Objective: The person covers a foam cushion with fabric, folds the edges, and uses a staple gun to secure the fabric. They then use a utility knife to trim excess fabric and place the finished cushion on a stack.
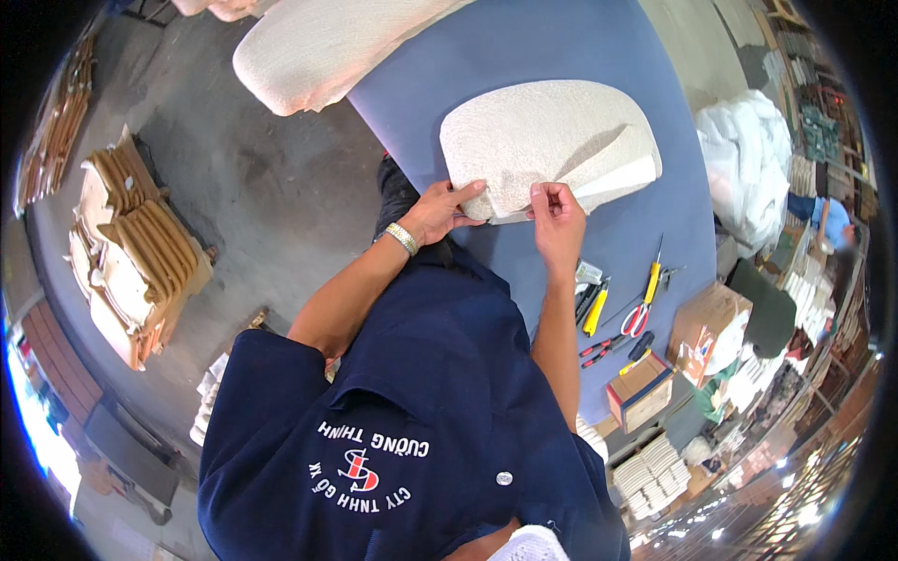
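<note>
A cream, textured, fabric-covered cushion panel (524, 122) with rounded corners lies on the blue-grey table in front of me. Along its near right side the cover is folded back, showing white lining (617, 180). My left hand (440, 211) is closed on the panel's near left corner, thumb on top and fingers at the edge. At the middle of the near edge, my right hand (559, 217) pinches the edge of the cream fabric between thumb and fingertips. Whatever lies under the cover is hidden.
Right of my forearm lie a yellow-handled screwdriver (652, 280), red-handled scissors (636, 321), red-and-black pliers (606, 349) and a yellow cutter (596, 310). A small box (642, 391) sits behind them. Another cream panel (327, 51) overhangs the table's far left. Stacked brown panels (145, 248) stand left.
</note>
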A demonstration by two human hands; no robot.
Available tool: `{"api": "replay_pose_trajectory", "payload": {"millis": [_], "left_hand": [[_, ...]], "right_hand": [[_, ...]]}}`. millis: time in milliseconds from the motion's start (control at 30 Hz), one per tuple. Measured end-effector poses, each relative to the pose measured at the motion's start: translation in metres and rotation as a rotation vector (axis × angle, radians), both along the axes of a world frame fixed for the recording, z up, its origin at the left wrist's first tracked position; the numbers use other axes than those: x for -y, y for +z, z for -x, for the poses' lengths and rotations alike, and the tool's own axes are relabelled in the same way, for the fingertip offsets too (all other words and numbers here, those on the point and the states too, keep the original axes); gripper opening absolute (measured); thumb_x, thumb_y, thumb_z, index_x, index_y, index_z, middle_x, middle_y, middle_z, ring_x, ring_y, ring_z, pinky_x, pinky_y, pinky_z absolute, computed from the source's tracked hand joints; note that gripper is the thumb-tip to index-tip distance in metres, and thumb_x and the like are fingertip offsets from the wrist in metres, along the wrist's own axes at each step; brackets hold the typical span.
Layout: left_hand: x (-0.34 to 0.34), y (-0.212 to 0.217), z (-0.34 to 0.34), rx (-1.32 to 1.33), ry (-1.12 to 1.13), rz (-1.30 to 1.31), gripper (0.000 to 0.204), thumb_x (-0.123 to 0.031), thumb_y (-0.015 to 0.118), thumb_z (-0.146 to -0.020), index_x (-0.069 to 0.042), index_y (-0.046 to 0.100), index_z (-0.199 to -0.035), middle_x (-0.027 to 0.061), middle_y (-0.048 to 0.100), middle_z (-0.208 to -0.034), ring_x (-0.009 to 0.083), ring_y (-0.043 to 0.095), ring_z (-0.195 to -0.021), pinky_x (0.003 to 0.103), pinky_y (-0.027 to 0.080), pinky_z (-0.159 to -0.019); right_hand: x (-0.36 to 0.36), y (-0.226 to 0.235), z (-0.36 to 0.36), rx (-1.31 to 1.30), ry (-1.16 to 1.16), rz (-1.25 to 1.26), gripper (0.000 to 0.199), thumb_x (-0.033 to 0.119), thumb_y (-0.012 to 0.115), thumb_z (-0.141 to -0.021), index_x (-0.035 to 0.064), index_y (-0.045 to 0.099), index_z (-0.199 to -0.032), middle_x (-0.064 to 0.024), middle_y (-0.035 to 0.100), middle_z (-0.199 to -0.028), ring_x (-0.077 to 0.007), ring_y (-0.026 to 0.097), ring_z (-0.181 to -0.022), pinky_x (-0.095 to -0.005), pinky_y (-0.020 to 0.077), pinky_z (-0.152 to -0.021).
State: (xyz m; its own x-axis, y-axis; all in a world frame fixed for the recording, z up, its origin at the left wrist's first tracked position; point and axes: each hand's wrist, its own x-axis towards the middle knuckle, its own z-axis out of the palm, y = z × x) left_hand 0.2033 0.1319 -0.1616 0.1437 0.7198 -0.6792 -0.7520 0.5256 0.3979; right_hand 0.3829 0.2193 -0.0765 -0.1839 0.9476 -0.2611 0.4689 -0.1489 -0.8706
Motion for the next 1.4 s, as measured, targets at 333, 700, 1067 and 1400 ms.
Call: {"api": "replay_pose_trajectory", "payload": {"millis": [333, 700, 1067, 1400], "left_hand": [[-0.01, 0.035, -0.003, -0.068, 0.002, -0.029, 0.055, -0.036, 0.076, -0.096, 0.003, 0.057, -0.13, 0.0148, 0.067, -0.123, 0.0238, 0.069, -0.11, 0.039, 0.061, -0.089], [-0.018, 0.058, -0.016, -0.098, 0.064, 0.042, 0.055, -0.047, 0.065, -0.101, -0.001, 0.058, -0.13, 0.0107, 0.069, -0.119, 0.0194, 0.071, -0.1, 0.035, 0.063, -0.079], [-0.027, 0.084, -0.012, 0.128, 0.174, 0.112, 0.047, -0.045, 0.062, -0.103, -0.007, 0.061, -0.129, 0.0068, 0.071, -0.114, 0.0164, 0.071, -0.094, 0.03, 0.063, -0.069], [-0.019, 0.02, 0.018, -0.368, 0.066, 0.105, 0.054, -0.048, 0.068, -0.1, 0.0, 0.062, -0.123, 0.009, 0.071, -0.109, 0.0196, 0.069, -0.094, 0.037, 0.059, -0.076]], "right_hand": [[0.044, 0.0, 0.008, -0.317, -0.413, 0.14, 0.032, 0.021, 0.082, -0.09, 0.0028, 0.055, -0.09, -0.0026, 0.057, -0.078, -0.0101, 0.057, -0.062, -0.027, 0.0487, -0.045], [0.047, 0.017, -0.002, -0.104, -0.025, 0.085, 0.05, 0.036, 0.061, -0.106, -0.0012, 0.061, -0.072, -0.0064, 0.061, -0.064, -0.014, 0.059, -0.063, -0.0318, 0.0469, -0.06], [0.028, 0.048, 0.012, 0.04, 0.13, -0.071, 0.041, 0.031, 0.061, -0.105, -0.0012, 0.061, -0.079, -0.0063, 0.06, -0.068, -0.0166, 0.053, -0.063, -0.0341, 0.042, -0.06], [0.054, -0.024, -0.001, -0.083, 0.354, 0.248, 0.031, 0.031, 0.062, -0.103, 0.0035, 0.076, -0.097, -0.0063, 0.073, -0.086, -0.0133, 0.066, -0.082, -0.0303, 0.0512, -0.074]]}}
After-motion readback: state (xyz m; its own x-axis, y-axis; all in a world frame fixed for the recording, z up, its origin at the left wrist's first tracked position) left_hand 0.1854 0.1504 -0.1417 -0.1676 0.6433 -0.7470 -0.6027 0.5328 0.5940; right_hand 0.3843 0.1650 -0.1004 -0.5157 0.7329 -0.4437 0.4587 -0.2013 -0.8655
